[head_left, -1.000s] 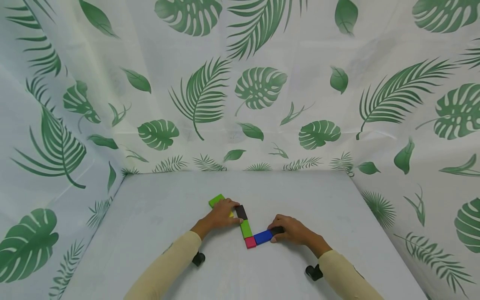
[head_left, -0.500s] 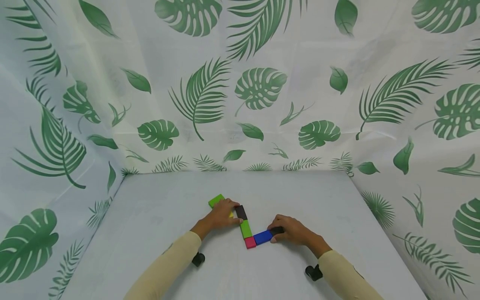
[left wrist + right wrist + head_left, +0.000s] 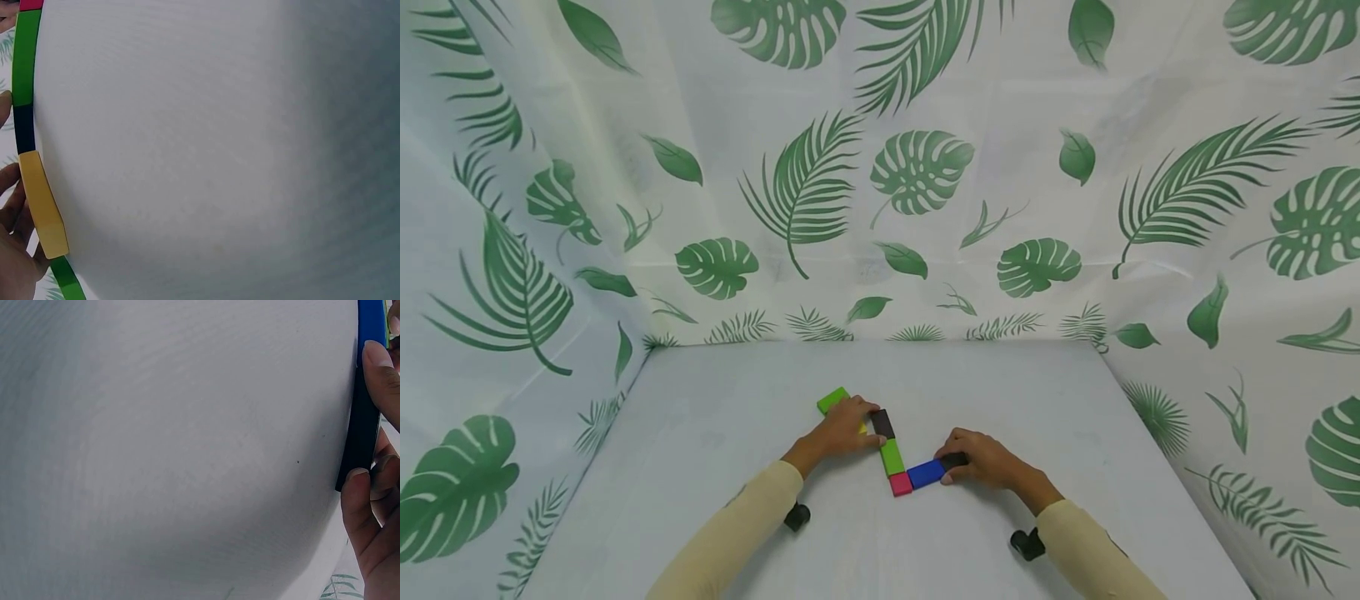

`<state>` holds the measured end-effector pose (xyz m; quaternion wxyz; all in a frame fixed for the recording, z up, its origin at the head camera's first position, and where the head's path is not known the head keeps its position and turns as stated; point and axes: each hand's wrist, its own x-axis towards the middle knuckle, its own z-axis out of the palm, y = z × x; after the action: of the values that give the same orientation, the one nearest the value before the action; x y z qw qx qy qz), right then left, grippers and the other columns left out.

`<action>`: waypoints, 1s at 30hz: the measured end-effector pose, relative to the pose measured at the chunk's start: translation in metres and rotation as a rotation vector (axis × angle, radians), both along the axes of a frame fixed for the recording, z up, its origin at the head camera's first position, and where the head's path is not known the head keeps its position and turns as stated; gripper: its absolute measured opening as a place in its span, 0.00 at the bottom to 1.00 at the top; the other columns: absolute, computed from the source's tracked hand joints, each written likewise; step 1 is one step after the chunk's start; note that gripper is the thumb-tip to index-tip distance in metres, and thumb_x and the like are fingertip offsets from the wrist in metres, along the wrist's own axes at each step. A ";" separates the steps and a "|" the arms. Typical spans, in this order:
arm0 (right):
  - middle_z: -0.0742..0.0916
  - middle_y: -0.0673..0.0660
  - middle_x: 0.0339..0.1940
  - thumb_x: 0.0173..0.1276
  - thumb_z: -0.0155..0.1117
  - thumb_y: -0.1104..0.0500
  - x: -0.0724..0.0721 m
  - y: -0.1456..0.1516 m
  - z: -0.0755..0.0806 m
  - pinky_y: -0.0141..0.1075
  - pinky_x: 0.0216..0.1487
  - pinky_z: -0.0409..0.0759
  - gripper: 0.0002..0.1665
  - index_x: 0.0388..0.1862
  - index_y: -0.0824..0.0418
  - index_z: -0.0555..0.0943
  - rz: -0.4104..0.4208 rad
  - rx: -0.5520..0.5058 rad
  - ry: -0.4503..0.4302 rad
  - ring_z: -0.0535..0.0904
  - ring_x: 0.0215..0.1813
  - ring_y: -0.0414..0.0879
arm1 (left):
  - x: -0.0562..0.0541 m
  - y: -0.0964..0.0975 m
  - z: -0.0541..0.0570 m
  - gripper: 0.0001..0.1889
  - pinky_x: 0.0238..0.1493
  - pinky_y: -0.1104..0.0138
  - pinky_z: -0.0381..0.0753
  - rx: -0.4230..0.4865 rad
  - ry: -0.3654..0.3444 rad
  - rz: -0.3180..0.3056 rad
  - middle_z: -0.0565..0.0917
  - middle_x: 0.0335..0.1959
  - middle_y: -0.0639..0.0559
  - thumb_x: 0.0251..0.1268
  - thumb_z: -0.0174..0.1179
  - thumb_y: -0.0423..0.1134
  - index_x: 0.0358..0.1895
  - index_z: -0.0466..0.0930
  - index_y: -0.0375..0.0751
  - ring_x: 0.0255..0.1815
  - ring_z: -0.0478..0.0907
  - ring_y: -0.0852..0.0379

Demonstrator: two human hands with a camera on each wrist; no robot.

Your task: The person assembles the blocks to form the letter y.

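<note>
Black block (image 3: 955,460) at the right end of a zigzag chain of coloured blocks (image 3: 892,460), flat on the white counter (image 3: 925,550). Lies directly within the grip of the right hand (image 3: 987,460), by far the nearer one; held narrow between thumb and fingers, with no gap to cross. Long axis in line with the blue block (image 3: 925,474), slanting away toward the right, end meeting end; probably the joint to mind in any shift. Past that, a turn at the small red block (image 3: 900,484), then leftward and away through a green block (image 3: 891,456) and a dark block (image 3: 883,425) to the left hand (image 3: 846,423). Bent fingers there about the yellow block (image 3: 44,206), thumb beside the seam of green and dark; whether pinching anything or merely resting, impossible to tell. Beyond, a second green block (image 3: 832,401) at the far left end. As for looks: plain, straight-edged, slim and oblong, almost blue-black in the right wrist view, partly covered by fingertips.
</note>
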<state>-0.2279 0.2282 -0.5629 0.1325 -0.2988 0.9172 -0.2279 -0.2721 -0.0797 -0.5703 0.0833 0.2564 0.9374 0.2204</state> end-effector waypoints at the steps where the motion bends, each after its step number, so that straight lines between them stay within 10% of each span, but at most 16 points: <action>1: 0.81 0.39 0.42 0.62 0.73 0.43 0.000 0.000 0.000 0.35 0.51 0.78 0.20 0.51 0.47 0.87 0.000 -0.001 0.000 0.75 0.46 0.35 | 0.000 0.000 0.000 0.34 0.62 0.52 0.72 -0.002 0.000 0.000 0.79 0.60 0.45 0.65 0.63 0.60 0.68 0.74 0.42 0.61 0.73 0.48; 30: 0.81 0.39 0.42 0.61 0.74 0.45 0.001 -0.001 0.002 0.36 0.51 0.78 0.20 0.50 0.49 0.88 -0.007 -0.006 -0.006 0.75 0.45 0.34 | 0.019 -0.029 0.010 0.35 0.71 0.48 0.67 0.129 -0.012 0.024 0.75 0.68 0.41 0.69 0.59 0.58 0.70 0.71 0.38 0.72 0.69 0.43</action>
<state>-0.2273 0.2276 -0.5605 0.1336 -0.2951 0.9172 -0.2321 -0.2530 -0.1085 -0.5600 0.0696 0.2488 0.9237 0.2829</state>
